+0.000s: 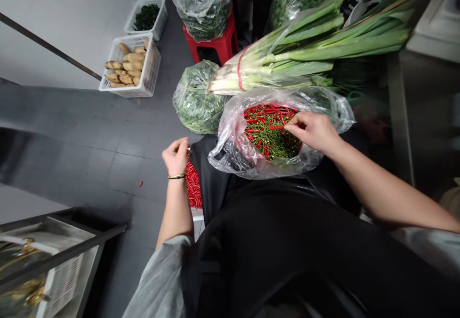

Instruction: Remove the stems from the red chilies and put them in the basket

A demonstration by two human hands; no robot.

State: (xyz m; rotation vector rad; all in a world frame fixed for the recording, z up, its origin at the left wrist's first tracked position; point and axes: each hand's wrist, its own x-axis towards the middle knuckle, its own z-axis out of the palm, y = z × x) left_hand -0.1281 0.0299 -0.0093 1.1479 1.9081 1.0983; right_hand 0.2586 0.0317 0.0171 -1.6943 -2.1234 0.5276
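Observation:
A clear plastic bag [233, 157] of red chillies [264, 117] with green stems rests on my lap, against my black apron. My right hand [312, 130] reaches into the bag and pinches a chilli near the top of the pile. My left hand [176, 156], with a gold bracelet on the wrist, hovers curled above a white basket of stemless red chillies [193, 186] beside my left knee; what its fingers hold is hidden.
A tied bundle of large leeks [305, 45] lies behind the bag. Bags of greens sit on the floor [196, 100] and on a red stool [215, 45]. White crates hold ginger [129, 64] and greens [146, 16]. A metal rack [53, 255] stands at the lower left.

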